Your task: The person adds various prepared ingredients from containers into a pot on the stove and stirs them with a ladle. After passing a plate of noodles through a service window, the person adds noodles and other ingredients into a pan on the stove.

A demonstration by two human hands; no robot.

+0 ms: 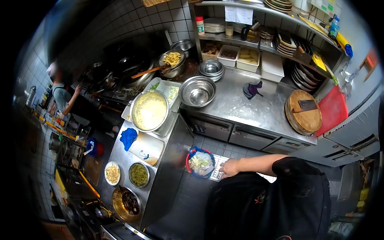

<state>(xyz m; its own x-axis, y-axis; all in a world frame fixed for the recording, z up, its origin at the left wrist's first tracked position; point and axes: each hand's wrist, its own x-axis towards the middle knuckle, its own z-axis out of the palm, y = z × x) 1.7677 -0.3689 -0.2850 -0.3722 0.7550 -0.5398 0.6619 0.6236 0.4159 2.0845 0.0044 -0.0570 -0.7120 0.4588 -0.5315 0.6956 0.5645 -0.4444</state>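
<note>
My right hand [229, 168] hangs low in front of my dark clothing, its fingers apart and nothing seen in them. It is nearest a red bin [187, 163] lined with a blue bag that holds pale green vegetable scraps [201, 162]. Beneath the hand, a pale slotted floor grate [218, 163] runs beside the bin. My left hand does not show. Across the floor, on the steel counter [256, 110], lie a crumpled dark purple-and-grey cloth or bag [252, 90] and a round wooden chopping block [297, 121] with a cleaver [307, 105] on top.
A left-hand counter carries a large bowl of pale yellow food [150, 111], a blue cloth [128, 139] and several filled bowls. Steel bowls [197, 92] stand at the back corner. A co-worker [66, 98] stands near the stove at far left. Shelves hold stacked plates [215, 25].
</note>
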